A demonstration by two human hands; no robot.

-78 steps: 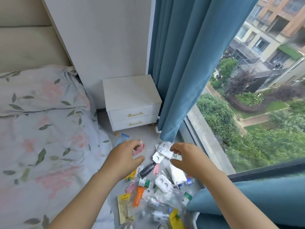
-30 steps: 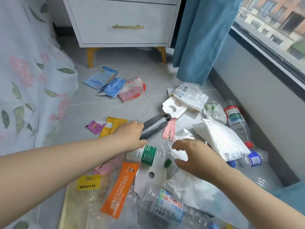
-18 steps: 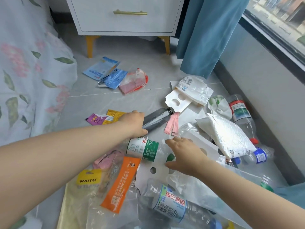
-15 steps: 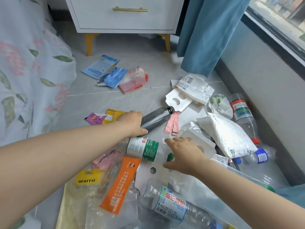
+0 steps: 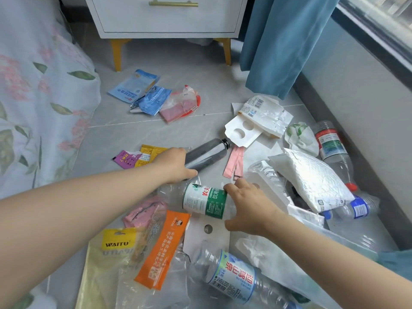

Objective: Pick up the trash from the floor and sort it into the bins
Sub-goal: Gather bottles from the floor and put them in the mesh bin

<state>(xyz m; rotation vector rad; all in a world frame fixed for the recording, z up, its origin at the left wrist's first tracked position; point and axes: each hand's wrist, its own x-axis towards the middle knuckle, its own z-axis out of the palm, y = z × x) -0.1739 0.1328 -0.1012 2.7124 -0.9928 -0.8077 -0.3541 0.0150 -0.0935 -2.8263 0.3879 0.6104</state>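
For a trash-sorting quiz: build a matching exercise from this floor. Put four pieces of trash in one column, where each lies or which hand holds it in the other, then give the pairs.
Things:
1 grey bottle
2 green-label bottle
3 orange packet
4 blue packets

Places:
A just right of the yellow bag
B held by the right hand
C nearest the nightstand
D held by the left hand

Pairs: 1-D, 2-B, 3-A, 4-C

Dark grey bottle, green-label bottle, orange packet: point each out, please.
dark grey bottle [image 5: 206, 153], head view, middle of its body
green-label bottle [image 5: 205, 202], head view, on its label
orange packet [image 5: 162, 248], head view, centre of its face
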